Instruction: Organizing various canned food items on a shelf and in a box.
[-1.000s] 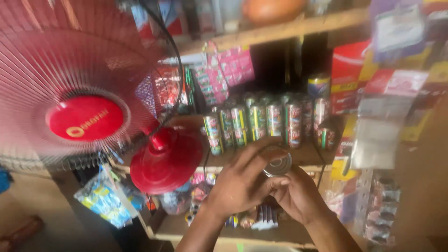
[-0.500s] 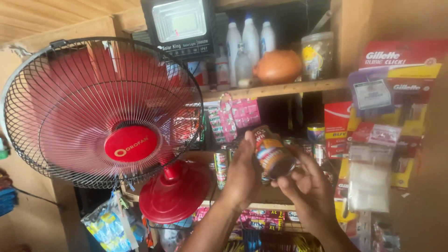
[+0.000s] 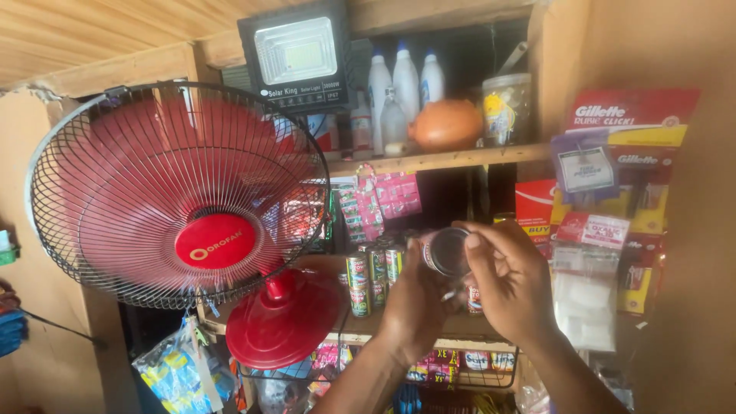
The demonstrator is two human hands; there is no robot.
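You have a small tin can (image 3: 447,251) gripped between both hands, raised in front of the wooden shelf (image 3: 429,161): your right hand (image 3: 512,285) pinches it from the right with fingertips over the rim, your left hand (image 3: 414,307) closes on it from below and behind. The can lies tilted, its long axis pointing roughly toward you, round metal end facing the camera, just above the row of matching cans (image 3: 373,277) beside the red fan (image 3: 180,195)

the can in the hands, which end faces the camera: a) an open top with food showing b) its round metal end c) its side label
b: both hands hold the can tilted so its plain round metal end points at the camera, in front of the shelf of cans.
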